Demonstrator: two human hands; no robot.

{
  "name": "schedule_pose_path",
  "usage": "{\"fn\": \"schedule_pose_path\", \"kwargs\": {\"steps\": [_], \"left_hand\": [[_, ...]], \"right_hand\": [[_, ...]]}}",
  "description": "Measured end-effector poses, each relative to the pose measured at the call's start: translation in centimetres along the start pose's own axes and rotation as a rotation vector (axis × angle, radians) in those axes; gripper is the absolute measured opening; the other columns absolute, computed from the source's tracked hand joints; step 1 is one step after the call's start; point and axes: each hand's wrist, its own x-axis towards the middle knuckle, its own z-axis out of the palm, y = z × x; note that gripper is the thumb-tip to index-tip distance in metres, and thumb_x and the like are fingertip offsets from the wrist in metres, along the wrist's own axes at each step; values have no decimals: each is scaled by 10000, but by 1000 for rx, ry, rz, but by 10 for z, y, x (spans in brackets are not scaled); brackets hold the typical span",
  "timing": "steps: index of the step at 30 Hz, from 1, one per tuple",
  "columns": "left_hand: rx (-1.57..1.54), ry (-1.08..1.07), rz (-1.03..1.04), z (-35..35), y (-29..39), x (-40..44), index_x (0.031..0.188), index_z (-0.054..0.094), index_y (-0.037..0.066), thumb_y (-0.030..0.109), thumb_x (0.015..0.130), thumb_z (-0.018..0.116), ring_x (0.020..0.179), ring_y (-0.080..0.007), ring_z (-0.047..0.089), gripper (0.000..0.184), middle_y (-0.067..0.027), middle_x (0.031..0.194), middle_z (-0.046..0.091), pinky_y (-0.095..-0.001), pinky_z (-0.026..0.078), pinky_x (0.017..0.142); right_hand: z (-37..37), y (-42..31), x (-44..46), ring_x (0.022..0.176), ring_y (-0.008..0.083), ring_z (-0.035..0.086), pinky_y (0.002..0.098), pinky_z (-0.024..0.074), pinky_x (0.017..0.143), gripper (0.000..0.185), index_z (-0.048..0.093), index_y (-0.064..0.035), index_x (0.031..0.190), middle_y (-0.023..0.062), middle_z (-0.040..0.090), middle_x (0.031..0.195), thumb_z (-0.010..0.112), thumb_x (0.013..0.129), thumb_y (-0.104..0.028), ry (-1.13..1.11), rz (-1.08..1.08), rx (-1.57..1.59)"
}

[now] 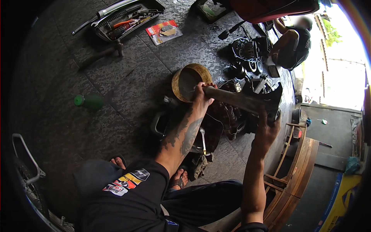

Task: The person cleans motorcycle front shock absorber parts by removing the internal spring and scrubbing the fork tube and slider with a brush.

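Note:
A dirty grey metal motorcycle part with a long tube (232, 97) and a wide, dark forked end is held up across the middle of the view. My left hand (204, 93) is closed round the narrow end of the tube. Under the wide end, my right hand (266, 129) grips the part from below, its fingers partly hidden. Just behind my left hand stands a stained yellow round pan (176, 83). A brush with a pale handle (203, 140) lies below the tube, beside dark parts and a rag (199, 167).
Engine parts (247, 49) lie on the tiled floor near another person (295, 44). A tool tray (129, 19), hammer (119, 49), packaged part (164, 32) and green bottle (91, 101) are farther left. A wooden bench (297, 168) is at right, a wheel (33, 193) at lower left.

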Motion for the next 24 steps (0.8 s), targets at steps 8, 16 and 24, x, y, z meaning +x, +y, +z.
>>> {"fn": "schedule_pose_path", "kwargs": {"steps": [8, 16, 24], "left_hand": [[16, 10, -51, 4, 3, -4, 852, 497, -20, 193, 813, 512, 688, -262, 609, 217, -142, 768, 582, -377, 553, 656], [55, 11, -72, -2, 4, 1, 872, 540, 4, 242, 828, 526, 728, -255, 623, 242, -124, 763, 595, -365, 526, 707], [-60, -155, 17, -15, -1, 7, 963, 473, 69, 122, 755, 650, 981, -222, 550, 278, -96, 983, 555, -362, 480, 897]], "right_hand": [[0, 1, 1, 851, 138, 631, 258, 557, 678, 323, 535, 10, 1167, 90, 618, 1041, 650, 887, -102, 6, 1, -2], [6, -1, 1, 690, 80, 607, 193, 497, 576, 312, 500, 27, 1151, 59, 627, 878, 635, 889, -74, 30, -26, -7], [-6, 5, 4, 827, 120, 620, 232, 502, 618, 329, 520, 17, 1140, 86, 632, 1001, 668, 874, -108, 69, -94, -38]]}}
